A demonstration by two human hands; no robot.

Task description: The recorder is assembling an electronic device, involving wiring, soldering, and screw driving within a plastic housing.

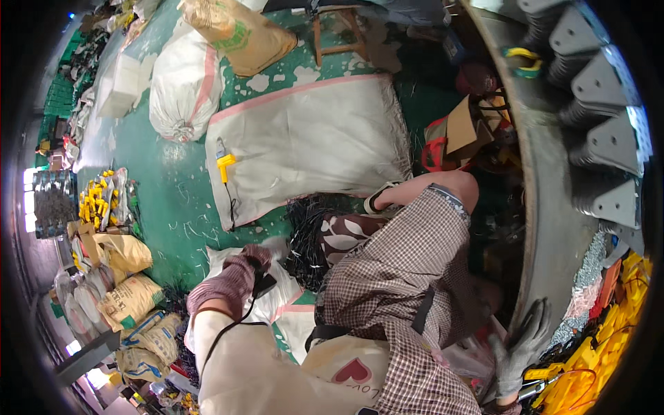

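My left hand (242, 272), in a mauve knitted glove, hangs above a crumpled white woven sack (287, 304) at my left side. A small black device with a cord (263, 283) sits at that hand; the fingers are dark and partly hidden. On the right, my right hand (520, 346) in a grey glove lies with fingers stretched out along the edge of the metal bench (557, 270). Ahead, a white sack with pink edging (311, 135) is spread flat on the green floor. A yellow piece with a grey end and black cord (225, 163) lies on it.
A full white sack (183, 86) and a brown paper sack (242, 38) stand at the far left. Grey metal brackets (609, 142) line the bench; yellow parts (602, 353) are heaped at lower right. An open cardboard box (462, 128) sits beside the bench. More sacks (131, 297) lie left.
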